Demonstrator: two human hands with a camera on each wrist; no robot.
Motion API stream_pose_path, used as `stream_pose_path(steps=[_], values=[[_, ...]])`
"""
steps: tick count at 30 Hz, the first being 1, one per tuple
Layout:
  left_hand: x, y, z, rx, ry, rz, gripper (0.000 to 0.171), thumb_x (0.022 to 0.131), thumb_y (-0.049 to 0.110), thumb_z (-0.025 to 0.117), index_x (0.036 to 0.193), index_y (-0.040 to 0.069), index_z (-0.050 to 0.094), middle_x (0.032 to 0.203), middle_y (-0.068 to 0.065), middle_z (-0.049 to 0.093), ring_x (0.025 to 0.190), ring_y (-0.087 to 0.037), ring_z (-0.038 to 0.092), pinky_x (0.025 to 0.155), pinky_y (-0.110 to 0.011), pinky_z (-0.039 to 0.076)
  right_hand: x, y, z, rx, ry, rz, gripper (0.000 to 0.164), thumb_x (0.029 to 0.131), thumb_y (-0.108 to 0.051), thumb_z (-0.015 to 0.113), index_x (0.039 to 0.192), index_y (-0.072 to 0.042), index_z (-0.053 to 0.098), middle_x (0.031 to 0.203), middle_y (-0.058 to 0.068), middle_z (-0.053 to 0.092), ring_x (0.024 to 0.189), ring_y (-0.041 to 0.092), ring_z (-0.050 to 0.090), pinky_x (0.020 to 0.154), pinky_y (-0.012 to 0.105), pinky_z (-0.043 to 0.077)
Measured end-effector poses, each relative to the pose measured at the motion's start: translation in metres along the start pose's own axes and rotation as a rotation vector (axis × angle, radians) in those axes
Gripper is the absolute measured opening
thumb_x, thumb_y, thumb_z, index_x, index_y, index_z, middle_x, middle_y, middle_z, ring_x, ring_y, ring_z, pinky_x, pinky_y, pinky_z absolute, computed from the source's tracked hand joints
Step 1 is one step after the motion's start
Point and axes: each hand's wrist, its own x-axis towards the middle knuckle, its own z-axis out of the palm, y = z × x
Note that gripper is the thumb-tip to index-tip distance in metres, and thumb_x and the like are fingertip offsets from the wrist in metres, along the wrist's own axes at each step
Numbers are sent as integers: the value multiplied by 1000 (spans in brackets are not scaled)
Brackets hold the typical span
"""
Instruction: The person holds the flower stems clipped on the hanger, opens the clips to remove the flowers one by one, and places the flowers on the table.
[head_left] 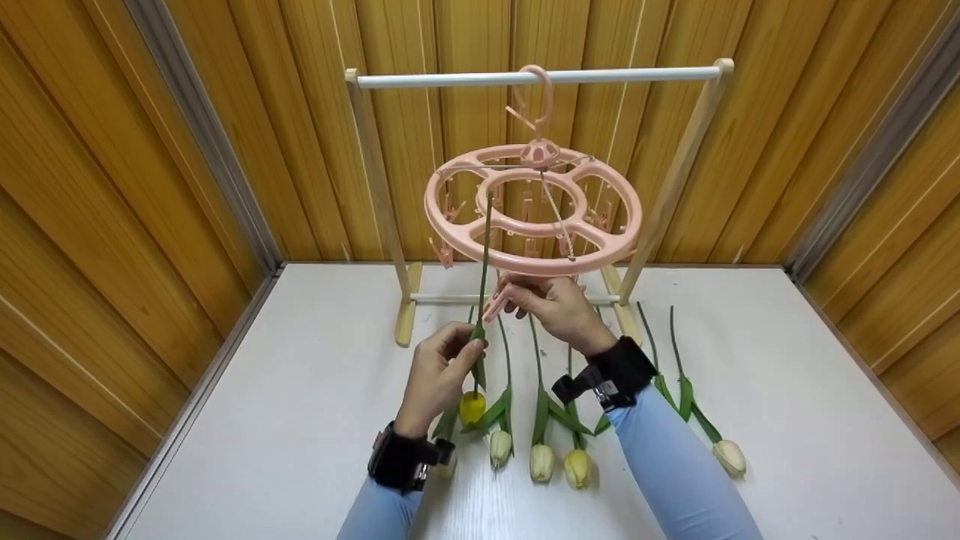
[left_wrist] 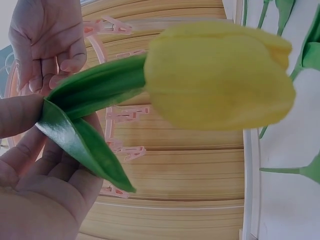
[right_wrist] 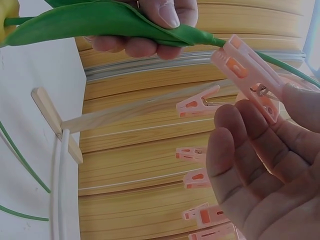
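Observation:
My left hand [head_left: 441, 369] pinches a yellow artificial tulip [left_wrist: 220, 75] where its green leaves meet the stem. The tulip is upside down, its bloom low and its stem rising in front of the pink round hanger [head_left: 517, 262]. Between the thumb and fingers of my right hand [head_left: 561, 309] is a pink clothespin [right_wrist: 250, 75] below the hanger's front rim. In the right wrist view, the tip of this clothespin overlaps the stem just past the leaves; I cannot tell if it is clamped on it.
The hanger's hook [head_left: 546, 97] hangs on the white bar [head_left: 442, 79] of a wooden-legged rack. Other pink clothespins [right_wrist: 197, 102] dangle from the ring. Several pale tulips [head_left: 541, 461] lie on the white table [head_left: 285, 420], one pinkish tulip [head_left: 729, 456] at the right. Wood-patterned walls enclose it.

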Motion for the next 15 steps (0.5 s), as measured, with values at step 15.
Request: stream_pose_path(steps=[15], values=[[-1, -3, -10, 8, 28, 35, 10, 100, 9, 68, 104, 1, 73, 92, -14, 72, 74, -18, 65, 65, -23, 51, -2, 2, -3, -61, -3, 22, 19, 107, -14, 56, 114, -1, 69, 102, 15, 75, 85, 29, 67, 73, 34, 55]])
